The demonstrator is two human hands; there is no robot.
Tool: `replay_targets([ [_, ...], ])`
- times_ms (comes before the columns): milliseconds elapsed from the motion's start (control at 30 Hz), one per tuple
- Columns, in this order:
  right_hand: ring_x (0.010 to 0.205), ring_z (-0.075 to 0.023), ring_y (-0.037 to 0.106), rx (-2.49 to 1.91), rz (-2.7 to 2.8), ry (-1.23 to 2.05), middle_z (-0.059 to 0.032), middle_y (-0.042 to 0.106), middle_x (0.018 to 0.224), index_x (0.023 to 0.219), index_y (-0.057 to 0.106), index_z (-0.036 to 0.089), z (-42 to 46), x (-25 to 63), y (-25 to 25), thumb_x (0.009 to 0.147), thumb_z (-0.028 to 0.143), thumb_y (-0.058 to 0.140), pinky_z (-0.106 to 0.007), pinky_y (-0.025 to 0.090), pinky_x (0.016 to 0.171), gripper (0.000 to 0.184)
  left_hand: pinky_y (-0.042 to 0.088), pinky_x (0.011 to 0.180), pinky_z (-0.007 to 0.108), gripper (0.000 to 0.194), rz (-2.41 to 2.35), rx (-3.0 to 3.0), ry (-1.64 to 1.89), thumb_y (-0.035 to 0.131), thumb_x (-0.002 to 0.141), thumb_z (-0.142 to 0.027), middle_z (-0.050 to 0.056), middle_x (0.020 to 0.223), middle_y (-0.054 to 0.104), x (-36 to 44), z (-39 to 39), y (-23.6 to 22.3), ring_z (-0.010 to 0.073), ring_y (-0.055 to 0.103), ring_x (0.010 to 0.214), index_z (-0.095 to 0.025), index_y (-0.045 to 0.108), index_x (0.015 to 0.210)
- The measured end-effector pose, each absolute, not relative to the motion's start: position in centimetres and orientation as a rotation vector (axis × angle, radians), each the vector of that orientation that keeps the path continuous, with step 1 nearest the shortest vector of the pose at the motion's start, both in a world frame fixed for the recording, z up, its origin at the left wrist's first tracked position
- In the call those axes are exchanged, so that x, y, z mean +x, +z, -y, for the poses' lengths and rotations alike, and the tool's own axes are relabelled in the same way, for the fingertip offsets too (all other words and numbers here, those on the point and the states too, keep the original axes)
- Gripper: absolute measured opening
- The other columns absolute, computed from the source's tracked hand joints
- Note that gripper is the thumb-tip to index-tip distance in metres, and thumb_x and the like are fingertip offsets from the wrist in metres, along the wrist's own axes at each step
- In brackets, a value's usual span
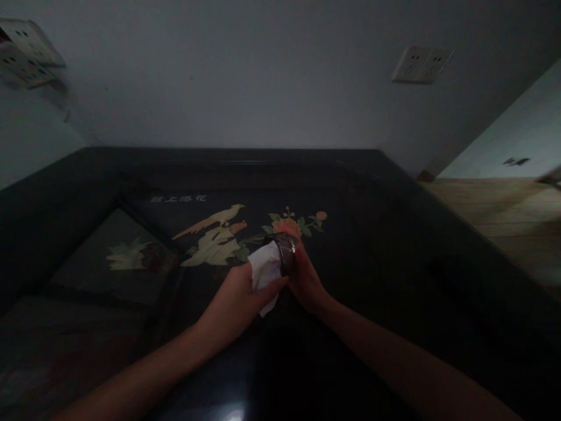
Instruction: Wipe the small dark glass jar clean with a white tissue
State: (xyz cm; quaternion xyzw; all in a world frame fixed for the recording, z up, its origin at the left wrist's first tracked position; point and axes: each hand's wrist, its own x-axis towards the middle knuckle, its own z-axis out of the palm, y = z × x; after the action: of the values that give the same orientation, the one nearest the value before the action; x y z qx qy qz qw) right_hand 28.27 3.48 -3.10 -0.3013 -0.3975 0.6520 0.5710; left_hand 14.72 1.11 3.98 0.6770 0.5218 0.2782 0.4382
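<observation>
My left hand [239,295] is closed on a white tissue or thin cloth [265,264], with the thumb lying across its lower part. The white piece presses against a small dark, shiny, curved object [286,250], whose kind I cannot make out in the dim light. My right hand [303,280] is closed around that object from the right side. Both hands meet above the glossy black tabletop [359,251], near its middle. The right fingers are partly hidden behind the dark object.
The tabletop bears a picture of a pale bird [214,218] and a pink flower [284,227]. Behind it rises a plain wall [241,76] with a double socket [423,64]. More sockets [28,52] sit at the upper left. Wooden floor [491,204] shows at the right.
</observation>
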Motion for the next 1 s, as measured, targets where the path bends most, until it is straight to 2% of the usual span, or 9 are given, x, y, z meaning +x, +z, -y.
replay_targets([
  [133,0.085,-0.023,0.066,-0.645,0.752,1.616,-0.0017,0.071,0.087,0.116,0.055,0.025,-3.4,28.0,-2.5,0.079,0.064,0.053,-0.037,0.051,0.079,0.054,0.052,0.064,0.024,0.015,-1.235,2.131,0.6,0.049,0.083,-0.013,0.004,0.084,0.071,14.9,0.1,2.9,0.016,0.067,0.072,-0.015,0.061,0.091],
  [233,0.081,-0.0238,0.066,-0.689,0.702,1.663,-0.0009,0.07,0.076,0.11,0.058,0.025,-3.4,28.1,-2.2,0.078,0.063,0.052,-0.037,0.051,0.073,0.05,0.056,0.072,0.028,0.024,-1.152,2.518,0.575,0.045,0.082,-0.004,0.008,0.091,0.071,14.8,0.4,2.1,0.0191,0.069,0.082,-0.013,0.059,0.099],
  [333,0.082,-0.0235,0.066,-0.727,0.629,1.667,-0.0011,0.07,0.077,0.099,0.061,0.024,-3.7,28.1,-2.0,0.075,0.062,0.054,-0.035,0.051,0.072,0.046,0.055,0.087,0.034,0.031,-1.047,2.899,0.539,0.044,0.082,-0.001,0.014,0.104,0.071,14.6,0.0,2.0,0.0226,0.068,0.099,-0.009,0.057,0.108],
  [433,0.081,-0.0219,0.065,-0.706,0.588,1.693,-0.0007,0.07,0.08,0.092,0.064,0.024,-3.9,28.2,-1.8,0.072,0.06,0.058,-0.034,0.05,0.076,0.042,0.053,0.094,0.035,0.033,-0.967,3.085,0.477,0.045,0.084,-0.001,0.014,0.112,0.07,14.1,-0.6,2.5,0.0225,0.066,0.105,-0.008,0.057,0.114],
  [533,0.08,-0.0199,0.064,-0.676,0.602,1.724,-0.0003,0.07,0.081,0.093,0.066,0.023,-3.9,28.2,-1.9,0.072,0.058,0.061,-0.032,0.049,0.08,0.041,0.052,0.097,0.035,0.03,-0.959,3.13,0.443,0.048,0.085,-0.003,0.012,0.111,0.071,13.7,-1.0,3.2,0.0225,0.066,0.105,-0.008,0.06,0.112],
  [733,0.081,-0.0166,0.062,-0.615,0.529,1.784,0.0001,0.07,0.083,0.094,0.068,0.021,-4.2,28.5,-2.3,0.076,0.055,0.06,-0.027,0.048,0.077,0.039,0.048,0.102,0.035,0.032,-0.93,3.161,0.375,0.05,0.085,-0.004,0.013,0.117,0.069,13.0,-1.6,3.9,0.0225,0.063,0.111,-0.008,0.061,0.114],
  [867,0.077,-0.0163,0.062,-0.626,0.523,1.807,0.0002,0.069,0.081,0.094,0.067,0.022,-4.3,28.6,-2.4,0.08,0.055,0.055,-0.027,0.048,0.074,0.039,0.046,0.104,0.039,0.032,-0.975,3.177,0.39,0.049,0.085,-0.004,0.013,0.121,0.067,13.1,-1.5,3.6,0.0234,0.061,0.115,-0.008,0.062,0.114],
  [1000,0.084,-0.0188,0.063,-0.649,0.633,1.753,-0.0007,0.07,0.086,0.095,0.068,0.022,-4.1,28.5,-2.2,0.079,0.058,0.054,-0.031,0.049,0.081,0.041,0.05,0.099,0.038,0.03,-1.04,3.182,0.416,0.048,0.083,-0.002,0.016,0.111,0.071,13.9,-0.6,3.1,0.0246,0.066,0.107,-0.004,0.064,0.109],
])
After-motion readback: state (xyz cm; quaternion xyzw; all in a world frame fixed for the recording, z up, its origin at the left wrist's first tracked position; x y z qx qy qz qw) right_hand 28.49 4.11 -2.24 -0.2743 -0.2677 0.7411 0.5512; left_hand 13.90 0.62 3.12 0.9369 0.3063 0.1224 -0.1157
